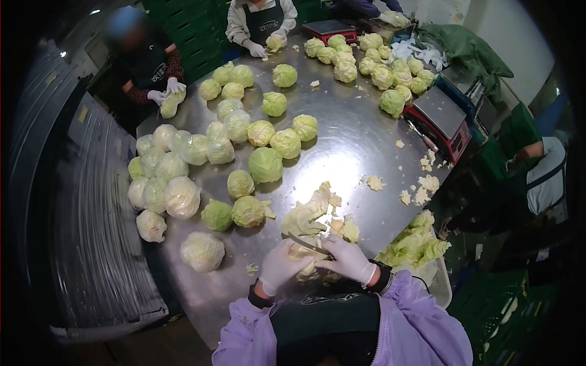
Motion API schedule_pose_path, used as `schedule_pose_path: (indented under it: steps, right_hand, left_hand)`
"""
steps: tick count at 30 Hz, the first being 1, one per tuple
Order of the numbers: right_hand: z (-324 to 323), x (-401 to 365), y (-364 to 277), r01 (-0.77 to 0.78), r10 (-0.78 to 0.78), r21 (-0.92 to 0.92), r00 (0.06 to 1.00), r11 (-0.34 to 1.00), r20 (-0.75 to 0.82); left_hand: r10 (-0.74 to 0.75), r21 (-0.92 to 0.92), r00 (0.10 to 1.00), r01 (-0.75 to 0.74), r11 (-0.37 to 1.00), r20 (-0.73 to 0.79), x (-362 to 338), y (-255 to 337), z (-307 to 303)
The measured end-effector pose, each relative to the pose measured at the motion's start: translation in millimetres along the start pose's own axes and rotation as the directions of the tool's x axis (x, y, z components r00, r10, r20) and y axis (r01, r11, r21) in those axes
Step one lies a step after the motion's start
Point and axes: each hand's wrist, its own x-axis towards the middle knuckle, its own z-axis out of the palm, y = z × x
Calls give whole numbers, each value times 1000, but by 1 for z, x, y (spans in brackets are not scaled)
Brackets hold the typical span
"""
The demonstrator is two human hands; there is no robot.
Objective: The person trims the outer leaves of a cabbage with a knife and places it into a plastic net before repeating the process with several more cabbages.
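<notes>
The left hand (283,266) grips a cabbage (303,250) near the table's (213,296) near edge; the right hand (349,261) grips a knife (309,244) across it. The cabbage is likely firm-centred, with outer leaves that tear easily; its solid body, clear of the blade, offers the surest hold.

Tabletop (372,213) bright, hard white glare mid-surface, toward near edge; far left corner duller. Light seems overhead; small bright spots upper left. Soft shadows under cabbages (265,165). Glints on plastic-wrapped heads (182,196). Surroundings dim, right side darkest. Wide-angle bending, black vignette at picture corners. Left hand (284,265), right hand (349,262) fairly clear; upper-left person's head (125,30) blurred.
</notes>
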Motion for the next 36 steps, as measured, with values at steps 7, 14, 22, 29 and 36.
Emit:
schedule_pose_path:
  steps: [7,14,22,29,36]
  right_hand:
    - [-2,2,4,-45,47,-62,999,997,26]
    - [-44,20,37,-331,453,501,880,800,-142]
    - [-21,5,37,-444,297,780,893,442,339]
    - [33,-8,75,-283,371,957,884,-60,285]
    - [-20,35,96,-146,498,968,836,-206,232]
  left_hand:
    - [-57,4,994,57,998,89,7,-1,-1]
    - [-47,-855,916,389,344,398,18,-65,37]
    - [-10,-868,877,478,135,481,3,-9,26]
    - [-72,-472,994,101,876,79,-7,-14,1]
    - [-143,-364,978,79,928,-151,3,-79,13]
